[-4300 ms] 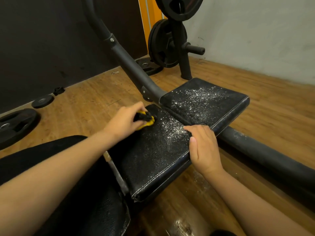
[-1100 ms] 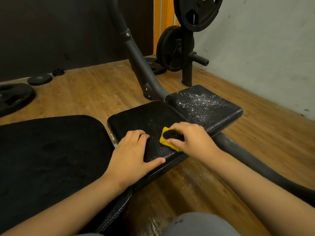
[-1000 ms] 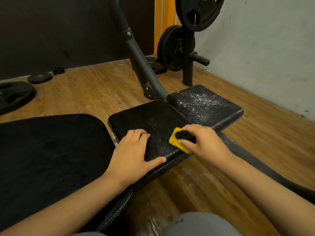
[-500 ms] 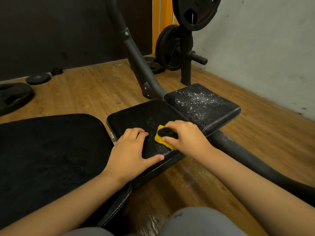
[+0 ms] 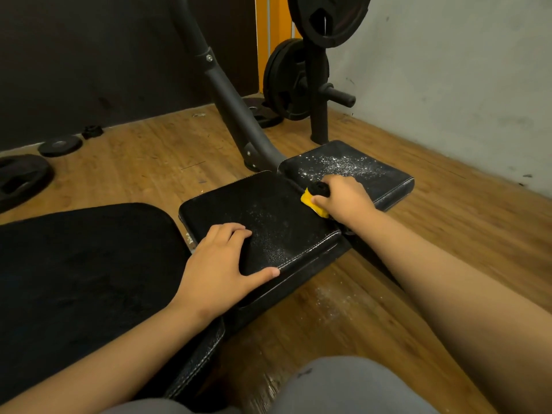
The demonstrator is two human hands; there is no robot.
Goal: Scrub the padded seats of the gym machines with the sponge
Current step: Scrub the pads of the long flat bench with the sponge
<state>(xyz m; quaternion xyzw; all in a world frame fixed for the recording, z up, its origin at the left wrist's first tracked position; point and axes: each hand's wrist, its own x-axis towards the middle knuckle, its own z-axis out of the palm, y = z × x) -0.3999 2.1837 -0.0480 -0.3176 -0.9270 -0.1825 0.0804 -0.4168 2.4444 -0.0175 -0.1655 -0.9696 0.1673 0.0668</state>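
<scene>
Two black seat pads sit end to end on the gym machine. The left hand (image 5: pixel 221 264) lies flat on the near pad (image 5: pixel 268 210), with its fingers loosely spread and its thumb hooked over the front edge. The right hand (image 5: pixel 346 200) is curled tight round the yellow sponge (image 5: pixel 307 201). The sponge sits right at the crack where the near pad meets the far pad (image 5: pixel 385 182). The far pad has lots of white specks (image 5: pixel 337 164) on it, so it looks like the next part to scrub.

A few things could go wrong from here. The sponge could catch in the crack between the pads and slip out of the fingers. A hard, fast push could sweep the white specks off the edge and onto the wooden floor (image 5: pixel 448 234), where some white bits (image 5: pixel 334 297) lie. That could make the floor slippery to step on. The near pad looks shiny and maybe wet, so the left hand could slide if the person leans on it hard.
</scene>
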